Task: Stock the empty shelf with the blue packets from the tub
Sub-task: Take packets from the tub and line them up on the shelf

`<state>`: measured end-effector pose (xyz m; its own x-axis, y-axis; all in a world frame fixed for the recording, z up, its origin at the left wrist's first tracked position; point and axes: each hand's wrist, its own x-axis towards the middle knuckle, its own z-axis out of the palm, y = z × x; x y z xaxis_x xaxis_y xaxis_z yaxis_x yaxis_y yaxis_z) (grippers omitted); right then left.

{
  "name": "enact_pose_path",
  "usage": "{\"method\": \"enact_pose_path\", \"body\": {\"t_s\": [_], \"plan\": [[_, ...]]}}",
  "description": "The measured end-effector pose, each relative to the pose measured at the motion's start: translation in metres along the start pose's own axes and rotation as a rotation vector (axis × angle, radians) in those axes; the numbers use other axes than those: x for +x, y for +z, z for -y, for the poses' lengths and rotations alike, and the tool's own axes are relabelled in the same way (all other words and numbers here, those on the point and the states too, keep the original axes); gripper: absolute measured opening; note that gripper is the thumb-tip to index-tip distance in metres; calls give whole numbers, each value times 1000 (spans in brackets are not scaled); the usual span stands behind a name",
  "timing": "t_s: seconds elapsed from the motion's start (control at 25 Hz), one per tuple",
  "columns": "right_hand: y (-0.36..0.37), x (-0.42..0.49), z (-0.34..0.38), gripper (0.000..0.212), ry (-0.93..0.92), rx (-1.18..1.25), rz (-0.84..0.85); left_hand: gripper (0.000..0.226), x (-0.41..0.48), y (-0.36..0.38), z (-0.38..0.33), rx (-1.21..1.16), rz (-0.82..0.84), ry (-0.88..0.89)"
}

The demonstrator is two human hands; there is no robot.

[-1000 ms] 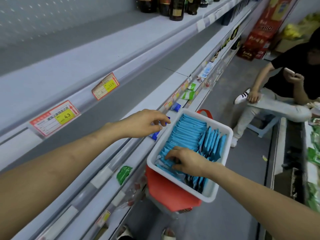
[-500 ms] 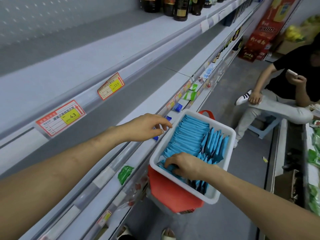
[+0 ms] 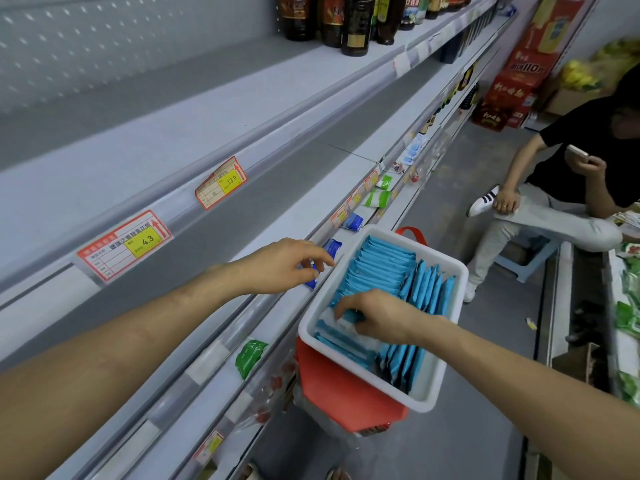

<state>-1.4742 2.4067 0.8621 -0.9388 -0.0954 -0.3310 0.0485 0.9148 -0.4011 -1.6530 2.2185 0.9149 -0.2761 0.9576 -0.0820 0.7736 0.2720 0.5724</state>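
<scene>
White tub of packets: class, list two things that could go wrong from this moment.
1. The white tub rests on a red basket and overhangs it; the right hand digging at the blue packets near one corner might tip it.
2. The dark blue packet under the left hand sits at the front edge of the shelf and could slide off.

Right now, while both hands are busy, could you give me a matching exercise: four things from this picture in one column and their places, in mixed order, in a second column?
Things
1. left hand
2. right hand
3. dark bottles
4. green packet

Places
a. on the top shelf
b. in the white tub, gripping blue packets
c. at a lower shelf front, left of the red basket
d. at the shelf edge, on a dark blue packet

Pairs: 1-d, 2-b, 3-a, 4-c
</scene>
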Motion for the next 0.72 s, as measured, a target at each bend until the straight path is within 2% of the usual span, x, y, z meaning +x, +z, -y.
{"method": "enact_pose_path", "body": {"t_s": [0.32, 0.72], "plan": [[-86, -35, -41, 39, 76, 44, -90, 33, 20, 45, -12, 93, 147, 72], [-106, -58, -63, 41, 118, 52, -132, 39, 40, 87, -16, 199, 314, 125]]}}
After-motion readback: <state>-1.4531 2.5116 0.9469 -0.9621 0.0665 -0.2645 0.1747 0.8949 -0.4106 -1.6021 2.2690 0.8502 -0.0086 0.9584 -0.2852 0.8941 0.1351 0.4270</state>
